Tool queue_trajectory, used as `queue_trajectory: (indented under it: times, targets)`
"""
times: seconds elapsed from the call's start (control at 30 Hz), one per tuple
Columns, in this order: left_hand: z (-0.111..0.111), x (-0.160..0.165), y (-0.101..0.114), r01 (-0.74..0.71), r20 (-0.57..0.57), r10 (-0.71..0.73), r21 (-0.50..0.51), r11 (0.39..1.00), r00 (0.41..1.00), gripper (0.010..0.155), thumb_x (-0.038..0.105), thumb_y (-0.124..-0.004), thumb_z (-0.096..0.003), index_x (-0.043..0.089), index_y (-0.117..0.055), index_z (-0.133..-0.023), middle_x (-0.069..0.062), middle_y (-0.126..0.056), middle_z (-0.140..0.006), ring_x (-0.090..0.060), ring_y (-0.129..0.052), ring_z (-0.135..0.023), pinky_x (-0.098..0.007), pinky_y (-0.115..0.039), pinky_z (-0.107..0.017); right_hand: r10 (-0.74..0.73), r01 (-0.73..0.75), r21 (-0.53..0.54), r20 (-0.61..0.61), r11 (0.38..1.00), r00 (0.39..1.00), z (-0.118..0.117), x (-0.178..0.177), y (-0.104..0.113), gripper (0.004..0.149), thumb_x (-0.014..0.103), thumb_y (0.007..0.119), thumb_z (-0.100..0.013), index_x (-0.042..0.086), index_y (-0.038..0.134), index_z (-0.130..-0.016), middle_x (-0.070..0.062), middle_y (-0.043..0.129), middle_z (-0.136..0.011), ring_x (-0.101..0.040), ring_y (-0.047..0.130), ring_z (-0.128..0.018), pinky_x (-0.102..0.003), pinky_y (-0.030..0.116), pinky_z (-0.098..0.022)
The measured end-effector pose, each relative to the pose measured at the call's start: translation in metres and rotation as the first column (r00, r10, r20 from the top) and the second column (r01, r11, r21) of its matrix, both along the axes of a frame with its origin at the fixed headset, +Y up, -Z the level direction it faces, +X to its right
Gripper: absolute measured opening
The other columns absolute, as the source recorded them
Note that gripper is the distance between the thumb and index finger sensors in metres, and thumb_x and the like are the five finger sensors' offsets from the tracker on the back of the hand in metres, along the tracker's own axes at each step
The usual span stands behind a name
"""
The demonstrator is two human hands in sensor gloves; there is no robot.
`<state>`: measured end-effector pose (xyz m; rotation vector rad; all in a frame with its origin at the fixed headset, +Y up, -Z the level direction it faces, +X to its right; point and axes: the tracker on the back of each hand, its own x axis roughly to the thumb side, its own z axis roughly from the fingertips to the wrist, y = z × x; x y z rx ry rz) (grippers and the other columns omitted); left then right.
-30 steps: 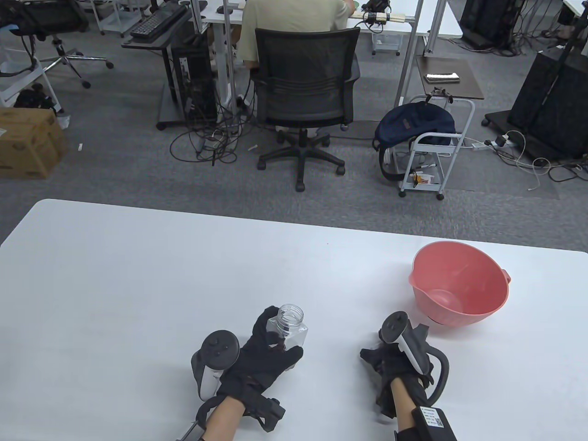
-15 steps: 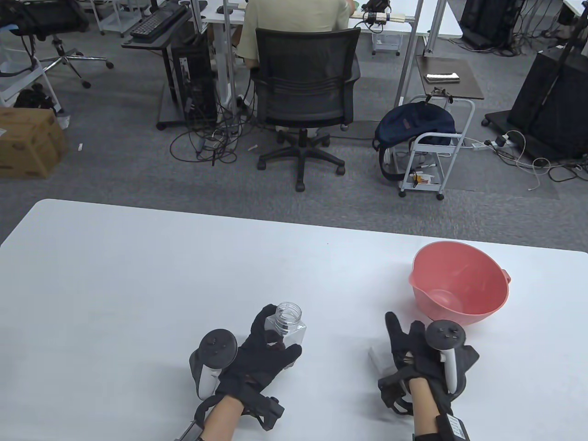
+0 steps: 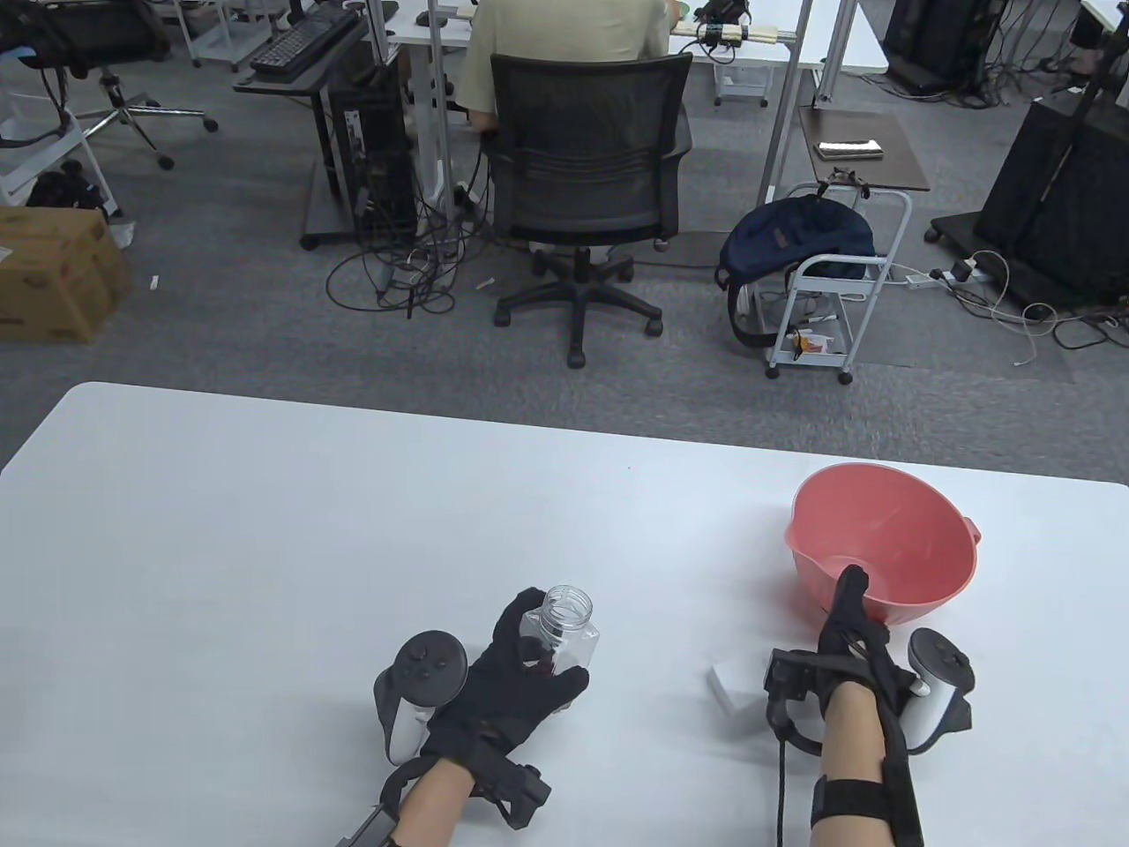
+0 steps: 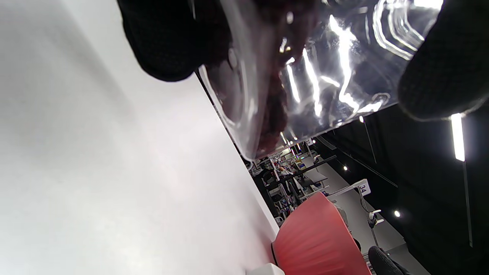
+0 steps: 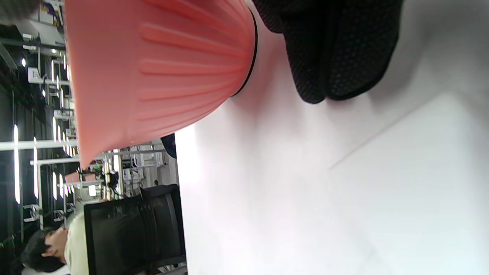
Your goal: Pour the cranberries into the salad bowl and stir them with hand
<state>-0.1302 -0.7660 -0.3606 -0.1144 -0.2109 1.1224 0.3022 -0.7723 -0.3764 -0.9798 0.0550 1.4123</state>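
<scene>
Since a second ago the right hand has swung up to the salad bowl at the frame's lower right, fingers extended against its near wall, holding nothing. Left of it, well apart, the left hand grips the open jar of cranberries, mouth upward; pouring means carrying it rightward.

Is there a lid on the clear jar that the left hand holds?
No, in the table view the jar gripped by the left hand shows an open round mouth with no lid on it.
</scene>
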Motion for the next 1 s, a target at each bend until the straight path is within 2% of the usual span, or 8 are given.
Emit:
queue_trajectory:
  times: [0.13,0.23,0.37,0.6,0.7,0.77,1.0]
  targets:
    - [0.0,0.0,0.0,0.006,-0.001,-0.006,-0.002,1.0,1.0,0.098,0.078,-0.097,-0.0392,0.061,-0.029,-0.108,0.01,-0.069,-0.118,-0.023,-0.078,-0.103,-0.044,-0.082,-0.065,-0.008,0.008,0.017,0.021,1.0,1.0,-0.005,0.0,-0.004,0.11,0.089,0.056,-0.039,0.01,0.011,-0.101,-0.031,0.039,-0.109,-0.045,0.092,-0.076,-0.046,0.089,-0.05]
    - [0.0,-0.001,0.0,0.012,-0.007,-0.012,0.002,1.0,1.0,0.098,0.078,-0.097,-0.0388,0.061,-0.029,-0.108,0.01,-0.069,-0.118,-0.024,-0.078,-0.103,-0.044,-0.082,-0.065,-0.103,0.104,0.068,-0.008,0.992,0.995,-0.009,0.0,-0.006,0.11,0.087,0.056,-0.043,0.008,0.003,-0.098,-0.031,0.034,-0.11,-0.043,0.091,-0.078,-0.045,0.089,-0.052]
    - [0.002,-0.003,0.002,0.013,-0.019,-0.013,0.015,1.0,1.0,0.098,0.078,-0.097,-0.0388,0.061,-0.03,-0.107,0.01,-0.069,-0.118,-0.023,-0.079,-0.102,-0.044,-0.082,-0.064,-0.275,0.269,0.173,0.012,0.947,0.961,-0.015,-0.002,-0.008,0.106,0.076,0.061,-0.051,0.007,-0.007,-0.093,-0.032,0.028,-0.11,-0.041,0.087,-0.083,-0.044,0.086,-0.057]
    - [0.0,-0.003,0.004,0.004,-0.022,-0.003,0.01,1.0,1.0,0.098,0.078,-0.097,-0.0392,0.061,-0.029,-0.107,0.011,-0.068,-0.118,-0.023,-0.078,-0.103,-0.044,-0.081,-0.065,-0.337,0.326,0.203,0.018,0.923,0.941,-0.019,-0.002,-0.003,0.094,0.056,0.062,-0.057,0.005,-0.009,-0.091,-0.035,0.031,-0.107,-0.027,0.096,-0.074,-0.034,0.091,-0.051]
    - [0.0,-0.005,0.004,0.014,-0.033,-0.014,0.006,1.0,0.999,0.098,0.077,-0.098,-0.0392,0.061,-0.029,-0.108,0.01,-0.067,-0.119,-0.024,-0.077,-0.104,-0.044,-0.081,-0.065,-0.331,0.322,0.207,0.008,0.924,0.944,-0.019,-0.001,0.002,0.087,0.045,0.064,-0.058,0.008,-0.006,-0.093,-0.038,0.031,-0.105,-0.023,0.098,-0.069,-0.032,0.091,-0.048]
    - [0.0,-0.006,0.004,0.016,-0.043,-0.016,0.006,1.0,0.999,0.099,0.076,-0.098,-0.0395,0.061,-0.028,-0.108,0.01,-0.066,-0.119,-0.024,-0.076,-0.104,-0.043,-0.081,-0.064,-0.304,0.3,0.196,-0.009,0.934,0.953,-0.019,-0.003,0.007,0.083,0.04,0.065,-0.057,0.009,-0.002,-0.095,-0.04,0.031,-0.104,-0.029,0.099,-0.062,-0.033,0.091,-0.044]
    - [0.001,-0.015,0.01,0.004,-0.098,-0.002,0.016,1.0,0.995,0.102,0.074,-0.098,-0.0406,0.058,-0.023,-0.108,0.011,-0.061,-0.119,-0.025,-0.073,-0.106,-0.04,-0.082,-0.062,-0.21,0.255,0.201,-0.223,0.946,0.952,-0.02,-0.034,0.036,0.082,0.039,0.065,-0.056,0.007,0.002,-0.096,-0.043,0.037,-0.101,-0.029,0.102,-0.055,-0.032,0.093,-0.038]
